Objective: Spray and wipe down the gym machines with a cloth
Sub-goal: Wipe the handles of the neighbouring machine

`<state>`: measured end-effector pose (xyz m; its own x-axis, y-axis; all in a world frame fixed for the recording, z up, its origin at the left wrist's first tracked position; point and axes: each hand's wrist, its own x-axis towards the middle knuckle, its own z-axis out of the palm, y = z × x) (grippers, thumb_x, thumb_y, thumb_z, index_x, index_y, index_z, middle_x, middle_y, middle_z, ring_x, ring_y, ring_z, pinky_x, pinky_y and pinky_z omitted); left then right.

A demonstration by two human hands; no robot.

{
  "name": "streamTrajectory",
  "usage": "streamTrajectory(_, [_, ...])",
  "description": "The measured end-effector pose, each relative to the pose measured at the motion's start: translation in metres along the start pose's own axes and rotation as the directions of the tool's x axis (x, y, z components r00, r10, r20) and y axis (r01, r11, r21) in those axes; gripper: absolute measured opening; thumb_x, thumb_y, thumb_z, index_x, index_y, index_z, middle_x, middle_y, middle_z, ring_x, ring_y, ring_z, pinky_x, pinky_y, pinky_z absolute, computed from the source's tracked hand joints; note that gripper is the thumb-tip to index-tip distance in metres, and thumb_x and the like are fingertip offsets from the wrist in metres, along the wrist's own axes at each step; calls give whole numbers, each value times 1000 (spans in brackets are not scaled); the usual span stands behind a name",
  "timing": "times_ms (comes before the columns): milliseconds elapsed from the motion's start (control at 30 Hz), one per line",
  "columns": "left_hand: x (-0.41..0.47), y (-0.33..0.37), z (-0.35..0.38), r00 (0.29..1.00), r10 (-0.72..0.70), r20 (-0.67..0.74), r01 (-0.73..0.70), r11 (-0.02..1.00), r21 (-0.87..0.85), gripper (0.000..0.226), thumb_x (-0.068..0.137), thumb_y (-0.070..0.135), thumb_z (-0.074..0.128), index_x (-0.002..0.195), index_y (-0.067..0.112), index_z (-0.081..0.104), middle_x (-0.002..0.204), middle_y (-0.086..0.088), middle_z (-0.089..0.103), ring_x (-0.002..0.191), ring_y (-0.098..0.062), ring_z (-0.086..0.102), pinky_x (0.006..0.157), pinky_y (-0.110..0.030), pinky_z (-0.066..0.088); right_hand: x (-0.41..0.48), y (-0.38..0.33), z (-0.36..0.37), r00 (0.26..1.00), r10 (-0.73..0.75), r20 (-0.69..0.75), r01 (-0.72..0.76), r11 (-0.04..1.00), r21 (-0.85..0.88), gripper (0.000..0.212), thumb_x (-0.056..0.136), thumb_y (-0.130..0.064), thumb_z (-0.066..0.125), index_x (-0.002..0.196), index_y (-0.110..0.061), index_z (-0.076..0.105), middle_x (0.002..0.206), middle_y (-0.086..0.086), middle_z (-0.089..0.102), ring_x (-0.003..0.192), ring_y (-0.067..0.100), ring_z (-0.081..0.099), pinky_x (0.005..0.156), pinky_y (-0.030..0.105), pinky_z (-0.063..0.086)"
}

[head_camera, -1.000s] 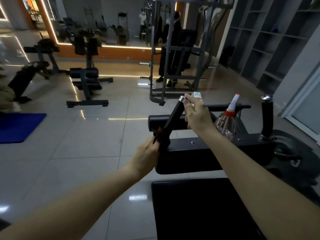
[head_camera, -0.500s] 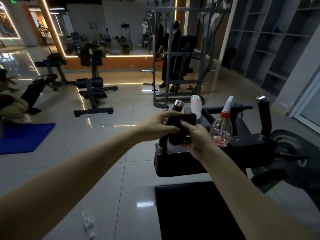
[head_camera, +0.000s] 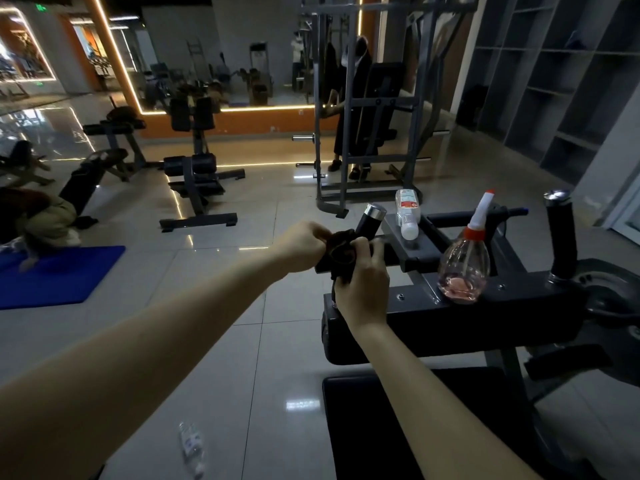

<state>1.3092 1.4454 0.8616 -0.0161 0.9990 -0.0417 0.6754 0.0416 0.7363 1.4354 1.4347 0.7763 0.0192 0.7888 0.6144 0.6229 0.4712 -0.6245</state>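
While both hands meet at the machine's (head_camera: 502, 306) handgrip (head_camera: 372, 218), left hand (head_camera: 304, 245) and right hand (head_camera: 363, 282) curl their fingers round the dark cloth (head_camera: 341, 252), bunched before the grip's lower part; the spray bottle (head_camera: 464, 265) stands upright on the frame nearby.

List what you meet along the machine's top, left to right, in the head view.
cloth → left handle → white bottle → spray bottle → right handle
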Motion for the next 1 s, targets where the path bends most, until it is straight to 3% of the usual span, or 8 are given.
streamTrajectory(233, [6,4,1,999,40,33,-38,997,-73,31,101,18,56,130,10,66,120,-9,68,104,-19,64,83,-26,51,-15,19,-21,963,-99,251,105,994,-12,30,77,-7,73,102,-15,60,108,6,61,85,28,64,71,38,57])
streamTrajectory(333, [11,9,3,996,73,41,-72,997,-36,35,101,23,58,133,10,64,125,-7,68,109,-19,64,90,-27,50,-4,20,-40,918,10,398,12,999,-53,28,78,-8,67,104,-21,67,99,0,63,86,20,61,66,19,43])
streamTrajectory(500, [14,8,20,987,147,69,-152,985,79,30,96,24,69,122,12,71,114,-5,75,101,-16,70,92,-35,58,80,5,-85,996,51,-68,-36,978,206,23,90,-15,70,112,-11,63,110,13,61,95,17,59,79,16,48])
streamTrajectory(633, [17,6,30,974,207,-87,-172,937,304,23,89,36,77,102,17,76,94,1,76,79,-11,68,67,-29,57,115,-3,-63,934,168,316,-244,945,218,27,98,-40,58,112,-17,64,105,6,66,97,21,64,71,22,50])
streamTrajectory(700, [21,5,29,973,208,-101,-163,928,335,23,86,40,78,94,19,76,88,2,75,77,-14,68,68,-35,58,112,-5,-48,920,230,317,-315,915,251,25,102,-38,51,104,-18,65,89,0,66,88,19,64,62,21,45])
streamTrajectory(767, [24,6,28,972,214,-91,-170,921,351,23,85,42,78,91,20,77,84,3,74,77,-16,69,70,-39,60,121,-3,-43,867,392,308,-486,802,347,25,103,-36,48,100,-16,62,80,0,62,77,18,62,58,24,46])
streamTrajectory(900, [26,5,26,971,228,-65,-188,908,374,22,86,40,77,96,21,78,86,3,75,78,-15,68,71,-38,60,114,24,-26,609,605,513,-779,338,528,31,99,-39,49,104,-12,63,88,9,68,79,26,68,71,39,58])
streamTrajectory(1000, [26,1,26,971,232,-59,-196,912,361,23,87,39,76,101,21,77,89,3,75,80,-13,68,73,-38,61,57,42,3,543,653,528,-823,287,490,33,96,-39,52,107,-10,62,95,12,69,82,30,67,70,41,56])
